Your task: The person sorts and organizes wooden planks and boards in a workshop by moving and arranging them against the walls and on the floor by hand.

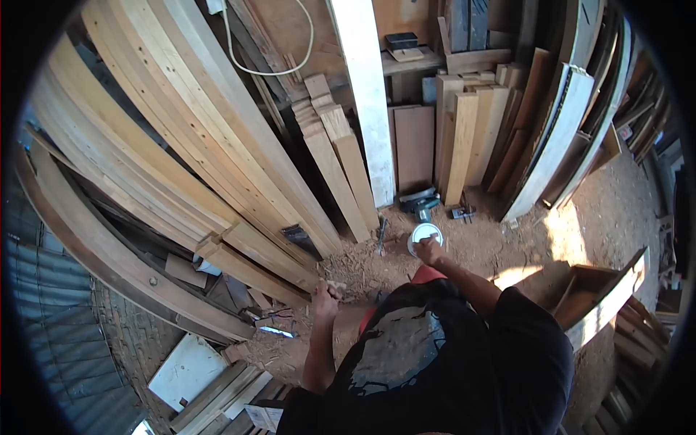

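Observation:
My right hand (431, 251) is closed at the near edge of a white round container (423, 233), its fingers over the rim. What is inside the container is hard to make out. Lower left, my left hand (325, 296) is curled closed above the shavings, close to the ends of some stacked boards (254, 272). Whatever it may hold is too small to name. Just beyond the container lies a green power tool (423, 208), with a small dark tool (462, 212) on the floor to its right.
Long planks (181, 116) lean at the left. Short timbers (464, 138) and a white board (366, 94) stand against the back wall. Pliers (279, 316) lie among wood shavings (355, 264) at the left. A wooden box-like piece (602, 297) is at the right.

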`<action>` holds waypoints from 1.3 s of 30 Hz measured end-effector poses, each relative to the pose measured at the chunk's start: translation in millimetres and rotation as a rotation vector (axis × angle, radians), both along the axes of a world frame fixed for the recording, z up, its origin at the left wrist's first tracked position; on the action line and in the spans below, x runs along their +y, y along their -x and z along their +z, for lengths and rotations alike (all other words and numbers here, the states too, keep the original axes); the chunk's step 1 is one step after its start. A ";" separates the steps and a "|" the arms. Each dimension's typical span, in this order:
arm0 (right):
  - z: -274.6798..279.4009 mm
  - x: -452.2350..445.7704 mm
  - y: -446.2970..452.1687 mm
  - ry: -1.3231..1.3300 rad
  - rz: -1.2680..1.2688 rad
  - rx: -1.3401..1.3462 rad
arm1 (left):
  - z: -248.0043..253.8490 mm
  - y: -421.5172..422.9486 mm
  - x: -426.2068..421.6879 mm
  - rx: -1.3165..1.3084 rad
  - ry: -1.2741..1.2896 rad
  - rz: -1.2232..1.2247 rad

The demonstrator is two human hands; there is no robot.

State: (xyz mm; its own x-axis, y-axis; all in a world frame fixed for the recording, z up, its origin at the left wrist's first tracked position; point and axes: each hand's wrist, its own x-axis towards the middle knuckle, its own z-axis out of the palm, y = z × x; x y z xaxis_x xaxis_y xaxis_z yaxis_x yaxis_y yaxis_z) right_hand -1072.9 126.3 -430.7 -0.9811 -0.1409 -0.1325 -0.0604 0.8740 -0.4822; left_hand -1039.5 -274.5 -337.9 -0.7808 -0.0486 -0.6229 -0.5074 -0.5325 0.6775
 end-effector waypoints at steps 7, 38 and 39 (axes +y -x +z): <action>-67.2 118.0 -179.4 -0.187 -0.495 -0.381 | -16.5 29.7 10.1 0.102 -0.031 -0.119; 49.5 248.1 289.0 0.391 -0.471 -0.217 | 119.7 428.1 276.6 0.681 1.256 -0.167; 66.9 256.8 318.1 0.392 -0.404 -0.194 | 132.4 456.1 295.5 0.811 1.355 -0.144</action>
